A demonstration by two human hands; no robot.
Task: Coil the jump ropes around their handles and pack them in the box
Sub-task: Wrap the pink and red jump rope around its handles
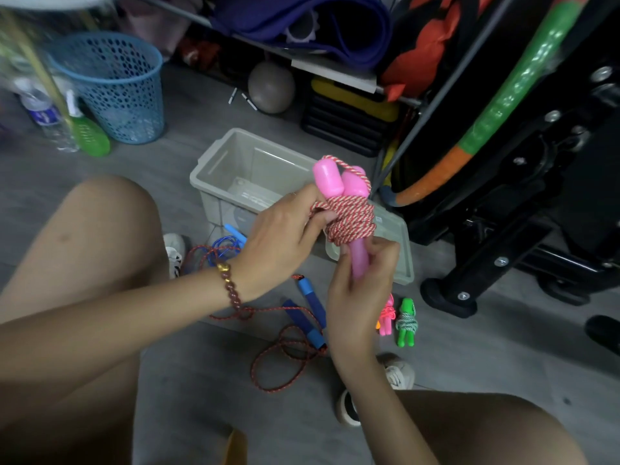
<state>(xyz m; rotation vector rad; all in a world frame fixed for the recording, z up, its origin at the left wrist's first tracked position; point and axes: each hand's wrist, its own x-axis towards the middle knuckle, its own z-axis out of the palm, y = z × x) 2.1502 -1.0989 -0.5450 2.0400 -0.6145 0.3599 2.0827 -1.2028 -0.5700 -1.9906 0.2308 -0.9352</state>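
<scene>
Pink-handled jump rope (339, 182) was held upright over the floor (188, 364), just in front of the grey box (241, 152). The two handles were set side by side, and the red-and-white cord (352, 219) was wound tightly round their middle. Lower handle ends were clasped by the right hand (362, 290), grip curled round them. Cord at the coil's left side was pinched by the left hand (281, 233), grip closed on the strands. A bead bracelet (231, 290) was worn on that wrist. The box stood open on the floor behind the hands. A blue-handled rope (312, 313) was seen uncoiled on the floor below the hands. A coiled green rope (406, 322) and a coiled pink rope (385, 317) were laid together near the box's front corner.
</scene>
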